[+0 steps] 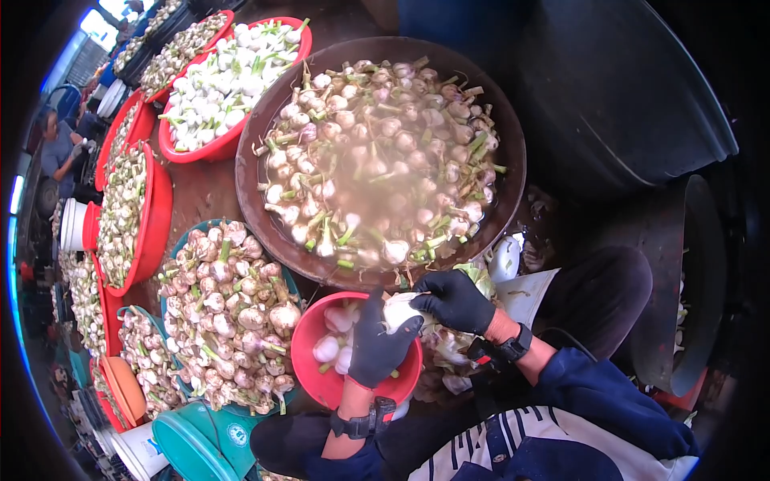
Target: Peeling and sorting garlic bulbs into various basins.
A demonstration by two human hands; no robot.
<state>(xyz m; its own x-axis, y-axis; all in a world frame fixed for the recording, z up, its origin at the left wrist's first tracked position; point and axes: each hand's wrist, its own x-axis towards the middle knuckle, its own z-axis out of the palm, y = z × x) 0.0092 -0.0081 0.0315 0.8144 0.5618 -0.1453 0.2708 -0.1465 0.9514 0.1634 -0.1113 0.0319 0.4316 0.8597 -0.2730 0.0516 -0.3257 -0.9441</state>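
My left hand [379, 340], in a black glove, grips a whitish garlic bulb [400, 311] over a red bucket [307, 355]. My right hand [458, 303], gloved alike, pinches the outer skin of the same bulb from the right. Inside the bucket lie several pale, clean garlic bulbs [326, 348], partly hidden by my left hand. Stripped garlic leaves and skins [442, 352] are heaped right of the bucket, below my right wrist. Just beyond my hands, a wide brown basin [255, 231] holds murky water with many garlic bulbs [394, 252] in it.
A teal tub [295, 285] of soiled garlic stands left of the bucket, with a tipped green bucket [198, 445] nearer me. A red basin [198, 153] of white garlic is at the back left. Large dark containers [619, 90] rise on the right. Another person [60, 147] sits far left.
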